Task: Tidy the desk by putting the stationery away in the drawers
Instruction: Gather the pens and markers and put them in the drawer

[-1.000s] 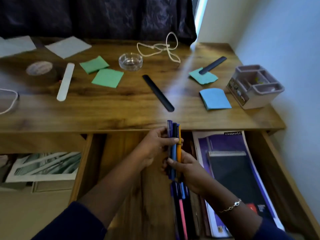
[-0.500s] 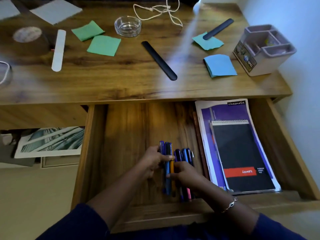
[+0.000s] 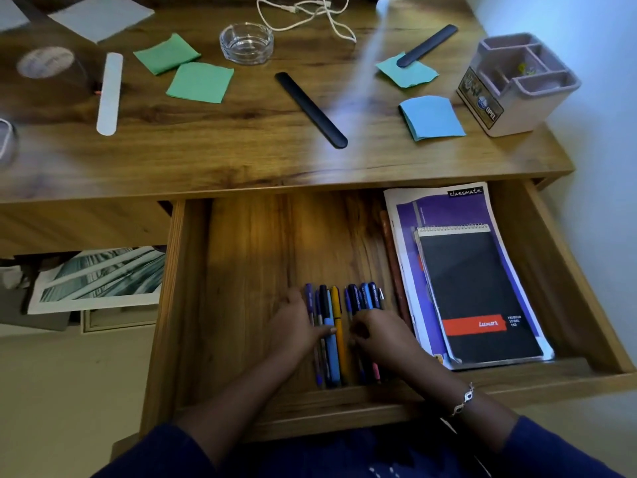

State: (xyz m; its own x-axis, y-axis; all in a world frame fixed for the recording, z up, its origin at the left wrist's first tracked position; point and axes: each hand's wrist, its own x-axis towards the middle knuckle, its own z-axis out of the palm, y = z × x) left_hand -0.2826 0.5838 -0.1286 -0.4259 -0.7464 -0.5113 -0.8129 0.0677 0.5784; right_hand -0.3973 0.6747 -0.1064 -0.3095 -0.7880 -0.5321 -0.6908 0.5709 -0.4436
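Pens (image 3: pixel 336 305): lying side by side in drawer (image 3: pixel 248 263).
Left hand (image 3: pixel 296 326): thumb across pens, gripping them.
Right hand (image 3: pixel 382 334): fingers (image 3: pixel 362 326) curled on pens.

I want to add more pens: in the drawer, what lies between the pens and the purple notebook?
In the head view, one slim brown stick, perhaps a pencil, lies between the pens and the purple notebook.

Likely a home study: wooden desk (image 3: pixel 241 160), notebooks (image 3: pixel 475 291).
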